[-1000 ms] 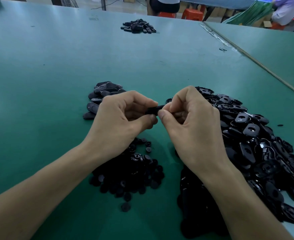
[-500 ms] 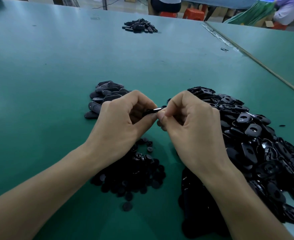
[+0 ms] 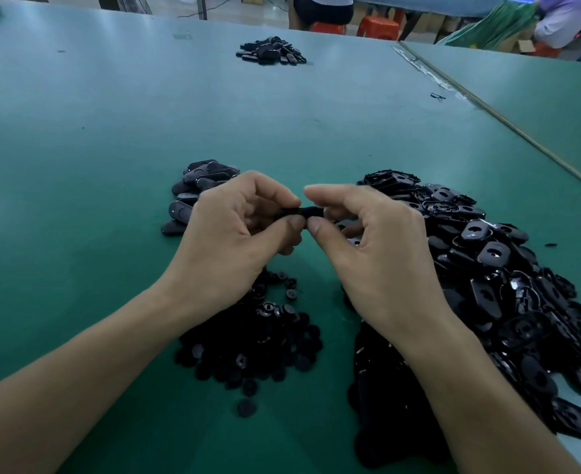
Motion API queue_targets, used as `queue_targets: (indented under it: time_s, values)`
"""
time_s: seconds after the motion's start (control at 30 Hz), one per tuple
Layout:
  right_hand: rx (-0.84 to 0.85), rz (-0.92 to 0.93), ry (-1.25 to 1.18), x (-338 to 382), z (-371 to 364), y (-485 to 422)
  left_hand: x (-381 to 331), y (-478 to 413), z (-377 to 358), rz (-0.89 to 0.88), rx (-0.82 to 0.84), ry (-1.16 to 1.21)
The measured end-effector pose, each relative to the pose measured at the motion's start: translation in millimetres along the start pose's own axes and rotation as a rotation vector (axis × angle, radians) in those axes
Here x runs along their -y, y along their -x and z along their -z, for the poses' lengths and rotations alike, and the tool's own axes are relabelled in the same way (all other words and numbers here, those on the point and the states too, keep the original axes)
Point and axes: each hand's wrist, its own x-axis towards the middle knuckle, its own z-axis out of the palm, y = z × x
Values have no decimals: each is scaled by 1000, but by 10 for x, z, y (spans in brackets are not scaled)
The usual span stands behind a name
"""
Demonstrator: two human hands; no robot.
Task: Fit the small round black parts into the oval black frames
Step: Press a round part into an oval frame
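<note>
**Frame held between two hands above the heaps**

A wide green worktop (image 3: 111, 165) runs back to a room where people sit by orange stools; a small dark far heap (image 3: 272, 51) lies near its far edge. There are no trays or bins: everything lies in loose piles on the bare surface.

Furthest left is a short stack of closed oval pieces (image 3: 196, 186), probably finished ones. Just in front of it the left hand (image 3: 234, 234) is raised, thumb and forefinger pinching the left end of one held frame (image 3: 299, 212). Below that hand, on the worktop, spreads the pile of round parts (image 3: 258, 340).

The held frame is edge-on to the camera, its long axis running left to right from one hand to the other, so both hands are equally near it. Whether a round part sits in it cannot be seen.

The right hand (image 3: 378, 254) meets the frame's right end with its thumb under it and its forefinger lifted above; I cannot tell if it truly pinches.

Furthest right lies the big heap of oval frames (image 3: 504, 268), holes showing, nearest the right hand.
</note>
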Motion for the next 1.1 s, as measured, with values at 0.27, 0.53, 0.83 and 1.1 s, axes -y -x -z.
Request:
queue_targets:
  time_s: [0.27, 0.53, 0.83, 1.1]
  values:
    - [35, -83, -160, -29, 36, -24, -1, -32, 31, 42, 34, 97]
    - [48, -111, -174, -30, 9, 7, -31, -33, 20, 42, 60, 90]
    - [51, -98, -215, -20, 23, 14, -24, -18, 54, -27, 44, -3]
    - [36, -66, 121, -27, 57, 9, 37, -50, 98, -79, -150, -146]
